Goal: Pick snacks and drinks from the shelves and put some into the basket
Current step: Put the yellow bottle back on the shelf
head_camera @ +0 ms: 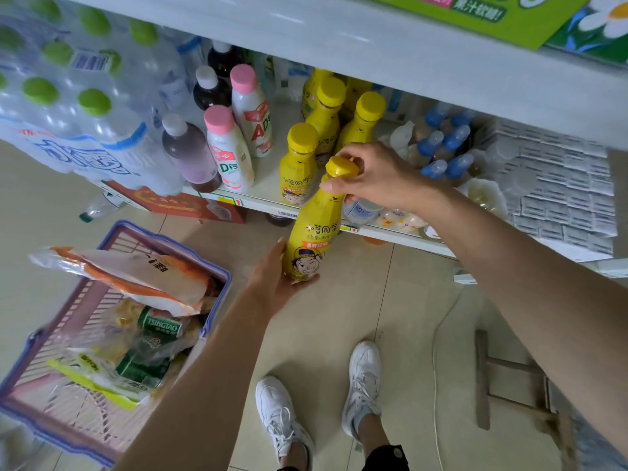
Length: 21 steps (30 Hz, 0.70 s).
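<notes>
Pale tiled floor (390,300) — glossy yellow bottle (314,229), right hand (370,175) round neck, flat left hand (275,280) underneath.

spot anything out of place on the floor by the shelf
Yes: a clear plastic bottle with a green cap lies on its side on the floor tiles below the water packs, rather than upright on the white shelf.

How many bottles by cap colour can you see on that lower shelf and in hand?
Yellow caps: 5, four on the shelf and one yellow bottle held by both hands
Pink caps: 2
White caps on dark drinks: 3
Total: 10
</notes>
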Each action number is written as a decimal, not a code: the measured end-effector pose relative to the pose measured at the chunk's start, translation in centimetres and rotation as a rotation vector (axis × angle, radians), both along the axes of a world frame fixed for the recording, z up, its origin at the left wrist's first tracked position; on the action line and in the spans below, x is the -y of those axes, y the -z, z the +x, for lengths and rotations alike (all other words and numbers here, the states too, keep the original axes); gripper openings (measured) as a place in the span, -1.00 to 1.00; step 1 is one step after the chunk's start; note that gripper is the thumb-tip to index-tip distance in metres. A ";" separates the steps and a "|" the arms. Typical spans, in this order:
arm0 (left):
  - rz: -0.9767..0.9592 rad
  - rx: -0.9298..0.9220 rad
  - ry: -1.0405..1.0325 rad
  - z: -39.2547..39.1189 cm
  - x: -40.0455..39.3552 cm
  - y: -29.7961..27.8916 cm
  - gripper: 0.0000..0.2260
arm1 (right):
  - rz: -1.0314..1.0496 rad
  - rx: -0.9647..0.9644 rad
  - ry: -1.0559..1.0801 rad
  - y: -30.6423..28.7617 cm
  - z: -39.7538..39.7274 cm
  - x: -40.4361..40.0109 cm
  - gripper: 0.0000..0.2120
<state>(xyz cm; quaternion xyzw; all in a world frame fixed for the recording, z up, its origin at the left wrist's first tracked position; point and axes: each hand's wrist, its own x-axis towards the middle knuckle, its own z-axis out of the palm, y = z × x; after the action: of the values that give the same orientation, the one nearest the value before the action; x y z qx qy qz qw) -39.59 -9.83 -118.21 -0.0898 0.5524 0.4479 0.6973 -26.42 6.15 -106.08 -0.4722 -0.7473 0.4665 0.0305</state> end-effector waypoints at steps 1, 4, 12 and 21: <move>0.005 0.039 -0.032 -0.2 0.7 0.1 -0.64 | -0.049 -0.032 0.022 0.0 0.1 0.1 -0.68; 0.047 0.098 -0.073 -0.7 2.2 -0.1 -0.65 | -0.130 -0.088 0.077 0.3 0.1 0.4 -0.69; 0.177 0.237 -0.168 -1.1 4.9 -1.0 -0.75 | -0.216 -0.197 0.307 1.8 -0.9 1.4 -0.63; 0.288 0.303 -0.146 -1.9 6.9 -1.2 -0.34 | -0.371 -0.254 0.510 2.2 -2.3 1.6 -0.72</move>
<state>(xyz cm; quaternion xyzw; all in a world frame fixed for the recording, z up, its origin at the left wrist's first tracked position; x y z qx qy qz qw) -41.52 -16.78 -117.01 -0.0953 0.3635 0.5527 0.7438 -28.74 4.51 -108.23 -0.5794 -0.4981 0.6269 0.1526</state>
